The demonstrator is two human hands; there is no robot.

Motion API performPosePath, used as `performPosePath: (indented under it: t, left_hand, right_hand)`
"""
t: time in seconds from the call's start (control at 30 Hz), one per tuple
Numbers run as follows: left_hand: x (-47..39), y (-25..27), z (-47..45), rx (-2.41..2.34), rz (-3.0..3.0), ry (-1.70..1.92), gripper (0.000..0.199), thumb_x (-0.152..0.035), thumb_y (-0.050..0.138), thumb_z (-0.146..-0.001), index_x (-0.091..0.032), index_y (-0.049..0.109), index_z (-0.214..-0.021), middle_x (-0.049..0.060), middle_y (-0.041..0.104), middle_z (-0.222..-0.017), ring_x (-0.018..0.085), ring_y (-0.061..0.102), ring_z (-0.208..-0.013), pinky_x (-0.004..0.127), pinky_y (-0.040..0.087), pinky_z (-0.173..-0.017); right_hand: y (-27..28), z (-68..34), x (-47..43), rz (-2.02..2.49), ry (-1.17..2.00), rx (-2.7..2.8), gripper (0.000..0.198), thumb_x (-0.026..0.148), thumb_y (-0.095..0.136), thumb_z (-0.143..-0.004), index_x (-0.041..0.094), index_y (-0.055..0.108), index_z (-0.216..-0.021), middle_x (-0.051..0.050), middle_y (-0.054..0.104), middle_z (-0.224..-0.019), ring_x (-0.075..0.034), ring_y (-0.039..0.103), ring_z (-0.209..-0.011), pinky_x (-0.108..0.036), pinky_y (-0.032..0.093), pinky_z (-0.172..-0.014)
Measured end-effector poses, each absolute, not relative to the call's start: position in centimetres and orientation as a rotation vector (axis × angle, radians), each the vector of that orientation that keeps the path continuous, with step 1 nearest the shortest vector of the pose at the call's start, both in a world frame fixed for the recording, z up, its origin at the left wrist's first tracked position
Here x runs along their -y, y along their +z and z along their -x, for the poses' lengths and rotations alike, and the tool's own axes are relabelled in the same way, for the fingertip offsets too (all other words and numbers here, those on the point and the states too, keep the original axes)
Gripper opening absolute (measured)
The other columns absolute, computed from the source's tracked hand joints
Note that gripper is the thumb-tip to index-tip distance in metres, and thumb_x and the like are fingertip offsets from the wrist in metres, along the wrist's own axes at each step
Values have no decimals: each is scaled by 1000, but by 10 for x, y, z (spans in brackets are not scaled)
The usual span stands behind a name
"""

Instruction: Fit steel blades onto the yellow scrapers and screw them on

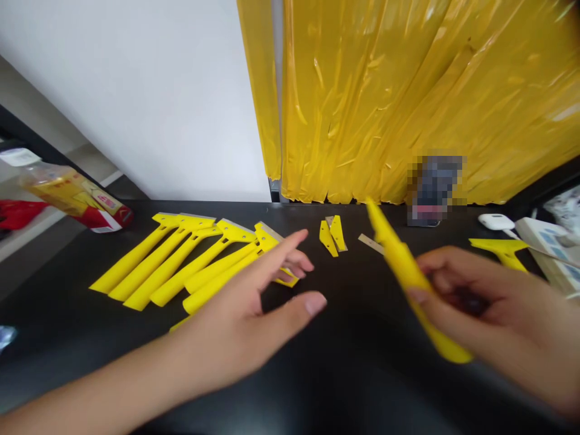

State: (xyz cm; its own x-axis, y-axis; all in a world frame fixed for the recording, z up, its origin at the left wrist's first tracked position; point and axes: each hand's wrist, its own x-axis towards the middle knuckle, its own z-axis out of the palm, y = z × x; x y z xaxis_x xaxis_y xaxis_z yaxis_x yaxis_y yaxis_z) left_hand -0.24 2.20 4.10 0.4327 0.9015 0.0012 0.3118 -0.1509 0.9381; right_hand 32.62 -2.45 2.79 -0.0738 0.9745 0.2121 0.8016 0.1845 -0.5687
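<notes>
My right hand (489,302) grips a yellow scraper handle (408,272) between thumb and fingers, its narrow end tilted up and away. Empty, with thumb and fingers apart, my left hand (272,302) hovers over the middle of the black table. Several yellow scrapers (181,254) lie side by side to its left, and my left hand and forearm partly cover the nearest ones. Beyond my fingertips rest small yellow blade-holder pieces (333,234) with metal edges. A loose metal blade (370,244) lies just left of the held handle.
At the left stands a drink bottle (77,193). A pixelated dark phone-like object (435,190) leans against the yellow plastic sheeting (385,90). To the right are a white earbud case (496,222), a white box (546,254) and another yellow scraper part (501,248).
</notes>
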Motion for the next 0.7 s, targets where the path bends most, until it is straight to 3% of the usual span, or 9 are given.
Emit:
performPosePath:
  t: [0.1, 0.17, 0.3, 0.37, 0.43, 0.5, 0.6, 0.7]
  left_hand:
    - [0, 27, -25, -906, -1197, 857, 46, -57, 71, -101, -29, 73, -137, 8, 73, -135, 30, 66, -131, 43, 51, -116]
    - [4, 22, -34, -894, -918, 957, 40, -56, 62, -107, -27, 74, -131, 9, 75, -132, 28, 68, -125, 43, 57, -109]
    - [-5, 20, -28, -899, -660, 1038, 32, -47, 61, -109, -23, 72, -126, 5, 76, -97, 20, 71, -91, 33, 63, -88]
    - [-10, 20, -21, -888, -638, 997, 29, -46, 62, -108, -20, 74, -106, 1, 68, -81, 16, 65, -71, 29, 62, -74]
    - [-12, 17, -15, -867, -621, 907, 39, -50, 61, -107, -19, 67, -83, -2, 57, -68, 11, 51, -54, 24, 54, -56]
    - [-12, 13, -12, -842, -600, 788, 49, -55, 57, -108, -20, 60, -75, -4, 48, -56, 8, 36, -44, 20, 41, -45]
    - [-10, 9, -7, -764, -547, 639, 57, -68, 44, -108, -21, 63, -82, -5, 43, -50, 8, 30, -42, 19, 34, -44]
    - [-10, 12, -1, -672, -484, 610, 77, -88, 30, -99, -21, 68, -92, -2, 48, -56, 10, 36, -46, 23, 37, -48]
  right_hand:
    - [39, -250, 23, 1416, 412, 2169, 8, 29, 67, -94, 25, 61, -90, 8, 55, -60, -9, 52, -44, -21, 39, -41]
    - [39, -226, 19, 1312, 385, 2267, 9, 28, 68, -92, 24, 60, -92, 8, 58, -64, -10, 54, -46, -23, 39, -44]
    - [41, -230, 5, 1274, 482, 2311, 15, 39, 66, -102, 24, 67, -97, 7, 64, -69, -10, 58, -52, -24, 40, -49]
    - [40, -247, -8, 1351, 416, 2283, 25, 40, 57, -108, 25, 71, -94, 5, 67, -71, -11, 62, -57, -26, 43, -54]
    - [33, -265, -26, 1453, 243, 2234, 28, 39, 54, -109, 24, 74, -98, 0, 74, -84, -16, 69, -70, -30, 50, -65]
    - [21, -279, -45, 1510, 108, 2240, 28, 29, 52, -107, 25, 76, -121, -4, 79, -105, -20, 74, -87, -32, 53, -74]
    - [-3, -289, -68, 1553, 60, 2382, 46, 19, 51, -102, 29, 69, -143, -6, 75, -109, -22, 71, -92, -34, 54, -78]
    - [-19, -291, -80, 1546, 70, 2457, 51, 13, 52, -97, 27, 71, -141, -8, 72, -108, -25, 68, -99, -38, 56, -85]
